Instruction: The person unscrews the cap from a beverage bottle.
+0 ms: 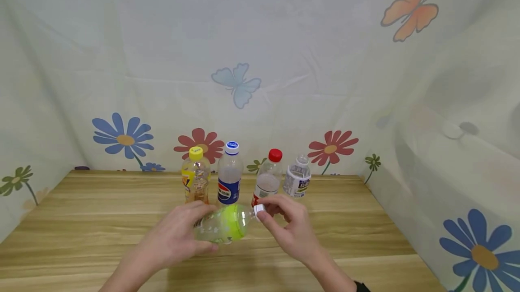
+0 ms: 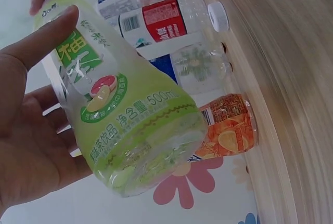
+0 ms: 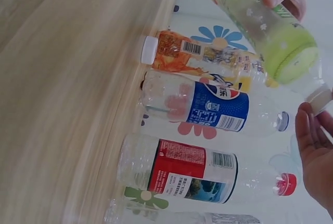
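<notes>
Left hand (image 1: 172, 238): wrapped round the lower part of the green bottle (image 1: 219, 227), seemingly to steady it.
Right hand (image 1: 293, 229): apart from my left, thumb and finger pinching the bottle's white cap (image 1: 259, 211).
Tilt: the bottle lies slantwise between my hands, neck rightward, probably so the cap meets my right fingers.
Loose white cap (image 3: 149, 50): on the table (image 1: 101, 220), this side of the row.
Row: beyond my hands, yellow-capped bottle (image 1: 197, 177), blue-labelled bottle (image 1: 229, 186), red-capped bottle (image 1: 268, 179), seemingly capless bottle (image 1: 297, 179), upright, perhaps leaving me working room.
</notes>
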Motion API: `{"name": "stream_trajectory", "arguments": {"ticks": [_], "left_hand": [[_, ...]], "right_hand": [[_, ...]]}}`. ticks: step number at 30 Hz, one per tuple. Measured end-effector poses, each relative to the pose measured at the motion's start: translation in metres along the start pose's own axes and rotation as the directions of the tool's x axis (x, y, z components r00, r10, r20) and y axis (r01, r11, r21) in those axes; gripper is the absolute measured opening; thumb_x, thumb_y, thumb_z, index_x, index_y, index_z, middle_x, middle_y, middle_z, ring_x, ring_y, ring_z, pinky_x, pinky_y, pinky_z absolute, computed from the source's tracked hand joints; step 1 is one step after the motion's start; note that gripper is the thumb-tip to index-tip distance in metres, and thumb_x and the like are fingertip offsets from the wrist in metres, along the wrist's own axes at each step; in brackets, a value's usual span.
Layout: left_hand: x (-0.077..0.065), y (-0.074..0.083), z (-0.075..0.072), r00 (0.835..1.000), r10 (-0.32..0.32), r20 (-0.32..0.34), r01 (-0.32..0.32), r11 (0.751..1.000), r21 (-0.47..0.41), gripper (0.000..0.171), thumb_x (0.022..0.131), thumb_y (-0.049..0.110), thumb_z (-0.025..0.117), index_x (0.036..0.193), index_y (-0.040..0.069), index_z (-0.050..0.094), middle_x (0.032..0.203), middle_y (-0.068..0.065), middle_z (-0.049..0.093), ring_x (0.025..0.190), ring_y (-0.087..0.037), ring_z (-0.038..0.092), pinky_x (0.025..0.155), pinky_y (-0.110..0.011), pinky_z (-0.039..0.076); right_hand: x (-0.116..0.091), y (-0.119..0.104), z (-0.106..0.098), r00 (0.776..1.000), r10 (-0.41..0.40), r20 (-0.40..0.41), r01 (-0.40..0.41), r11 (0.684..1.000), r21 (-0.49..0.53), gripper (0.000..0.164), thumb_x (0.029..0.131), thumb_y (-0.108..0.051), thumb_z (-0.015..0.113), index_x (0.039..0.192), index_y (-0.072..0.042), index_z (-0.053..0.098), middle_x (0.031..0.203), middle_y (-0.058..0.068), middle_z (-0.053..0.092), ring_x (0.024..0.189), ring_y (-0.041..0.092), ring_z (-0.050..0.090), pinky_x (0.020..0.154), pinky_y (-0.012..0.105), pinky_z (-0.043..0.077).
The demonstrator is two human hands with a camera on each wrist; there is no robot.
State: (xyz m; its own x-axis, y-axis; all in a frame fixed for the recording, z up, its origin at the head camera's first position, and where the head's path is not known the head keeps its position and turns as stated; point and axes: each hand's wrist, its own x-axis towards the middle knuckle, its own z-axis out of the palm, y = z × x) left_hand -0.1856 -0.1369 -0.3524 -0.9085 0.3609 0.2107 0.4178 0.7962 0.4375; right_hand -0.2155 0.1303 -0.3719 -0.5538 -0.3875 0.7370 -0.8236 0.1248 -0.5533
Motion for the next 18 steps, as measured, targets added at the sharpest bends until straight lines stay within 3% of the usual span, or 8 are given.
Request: {"name": "stream_trajectory", "arguments": {"ticks": [4,8,13,18], "left_hand": [[0.000,0.004,0.001,1.000,-0.018,-0.024,0.019,1.000,0.013,0.071,0.063,0.044,0.091,0.124,0.018,0.065,0.116,0.008,0.062,0.102,-0.014,0.060,0.086,-0.034,0.052],[0.000,0.006,0.003,0.999,-0.012,-0.048,0.013,0.999,0.034,0.072,0.061,0.043,0.092,0.123,0.017,0.065,0.115,0.007,0.062,0.102,-0.015,0.061,0.087,-0.035,0.051],[0.000,0.006,0.005,0.999,-0.014,-0.052,0.016,0.999,0.043,0.073,0.062,0.042,0.092,0.124,0.016,0.064,0.115,0.005,0.063,0.102,-0.016,0.062,0.086,-0.036,0.052],[0.000,0.006,0.010,1.000,-0.004,-0.031,0.006,0.999,0.049,0.071,0.067,0.040,0.090,0.128,0.017,0.062,0.117,0.005,0.063,0.101,-0.014,0.062,0.086,-0.034,0.052]], "right_hand": [[-0.001,-0.007,-0.001,0.987,0.162,-0.008,-0.162,0.986,0.031,0.015,0.095,-0.007,0.067,0.109,-0.006,0.068,0.096,0.006,0.065,0.077,0.015,0.062,0.062,0.030,0.056],[0.000,-0.014,-0.001,0.964,0.267,-0.009,-0.266,0.962,0.058,0.014,0.095,-0.009,0.067,0.108,-0.006,0.069,0.095,0.006,0.065,0.074,0.016,0.062,0.061,0.029,0.055],[0.001,-0.016,-0.001,0.956,0.294,-0.002,-0.294,0.955,0.028,0.014,0.094,-0.008,0.068,0.108,-0.008,0.069,0.094,0.004,0.064,0.075,0.016,0.061,0.062,0.027,0.055],[0.001,-0.017,-0.002,0.962,0.274,0.002,-0.274,0.961,-0.023,0.015,0.093,-0.009,0.068,0.108,-0.008,0.070,0.095,0.000,0.064,0.077,0.015,0.061,0.064,0.027,0.054]]}}
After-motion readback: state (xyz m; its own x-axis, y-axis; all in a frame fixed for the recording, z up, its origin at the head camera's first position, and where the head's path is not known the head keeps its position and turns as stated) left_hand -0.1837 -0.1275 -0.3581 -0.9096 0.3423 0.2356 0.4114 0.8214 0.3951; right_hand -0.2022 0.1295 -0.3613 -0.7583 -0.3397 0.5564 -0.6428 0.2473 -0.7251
